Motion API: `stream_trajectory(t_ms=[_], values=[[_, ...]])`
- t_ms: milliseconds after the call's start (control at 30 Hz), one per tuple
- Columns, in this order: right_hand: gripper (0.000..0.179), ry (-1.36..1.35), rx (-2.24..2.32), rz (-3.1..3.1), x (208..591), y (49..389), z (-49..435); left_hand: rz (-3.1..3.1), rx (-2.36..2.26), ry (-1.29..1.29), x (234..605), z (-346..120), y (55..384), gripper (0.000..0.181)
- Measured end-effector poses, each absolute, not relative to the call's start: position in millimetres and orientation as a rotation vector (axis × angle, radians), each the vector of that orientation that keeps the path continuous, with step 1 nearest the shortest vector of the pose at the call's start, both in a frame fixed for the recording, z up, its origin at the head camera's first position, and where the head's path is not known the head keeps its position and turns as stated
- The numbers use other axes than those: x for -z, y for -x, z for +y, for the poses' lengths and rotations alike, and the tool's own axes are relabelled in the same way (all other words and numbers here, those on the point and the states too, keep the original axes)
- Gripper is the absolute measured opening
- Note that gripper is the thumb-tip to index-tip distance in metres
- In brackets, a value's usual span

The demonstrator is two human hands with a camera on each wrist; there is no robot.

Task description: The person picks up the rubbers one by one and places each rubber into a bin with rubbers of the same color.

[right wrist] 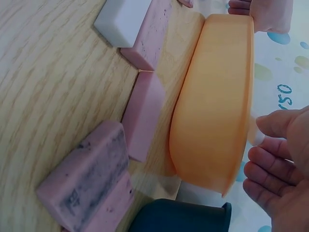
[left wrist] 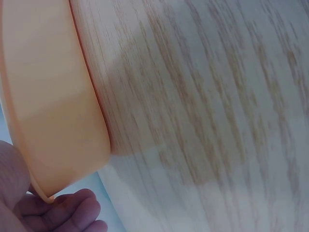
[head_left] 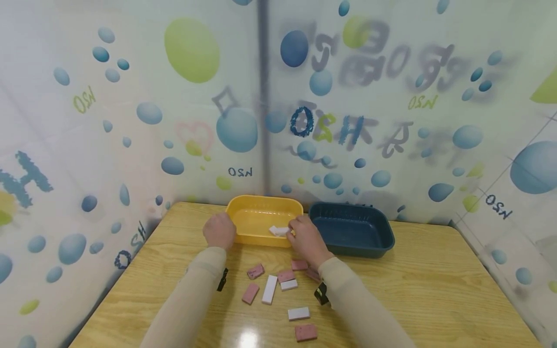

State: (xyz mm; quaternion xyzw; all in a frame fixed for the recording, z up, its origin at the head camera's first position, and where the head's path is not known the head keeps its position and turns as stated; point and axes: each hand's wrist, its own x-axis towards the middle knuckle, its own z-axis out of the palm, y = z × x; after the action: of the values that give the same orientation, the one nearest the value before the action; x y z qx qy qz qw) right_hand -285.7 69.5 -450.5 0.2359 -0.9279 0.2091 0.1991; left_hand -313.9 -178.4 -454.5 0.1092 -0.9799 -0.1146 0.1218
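Observation:
My left hand point(head_left: 219, 231) grips the left end of a yellow plastic bin point(head_left: 261, 240); in the left wrist view its thumb and curled fingers close round the bin's rim point(left wrist: 49, 199). Over the bin's front right corner, my right hand point(head_left: 308, 239) pinches a white eraser point(head_left: 283, 232) between thumb and fingertips. Another white eraser point(head_left: 272, 230) lies right beside it, inside the bin. In the right wrist view the pinched eraser point(right wrist: 254, 131) shows only partly, behind the bin's rim.
A dark blue bin point(head_left: 348, 251) stands right of the yellow one. In front lie several pink erasers point(head_left: 250, 293) and white erasers point(head_left: 269, 290), some touching, on the wooden table point(head_left: 435, 285). A patterned curtain point(head_left: 243, 164) hangs close behind both bins.

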Motion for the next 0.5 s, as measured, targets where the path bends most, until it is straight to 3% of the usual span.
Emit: stream_trajectory(t_ms=[500], values=[[0.010,-0.680,-0.632,-2.660,456.2,287.9,57.6,-2.876,0.315,-0.302,455.3,-180.3,314.2,0.032]])
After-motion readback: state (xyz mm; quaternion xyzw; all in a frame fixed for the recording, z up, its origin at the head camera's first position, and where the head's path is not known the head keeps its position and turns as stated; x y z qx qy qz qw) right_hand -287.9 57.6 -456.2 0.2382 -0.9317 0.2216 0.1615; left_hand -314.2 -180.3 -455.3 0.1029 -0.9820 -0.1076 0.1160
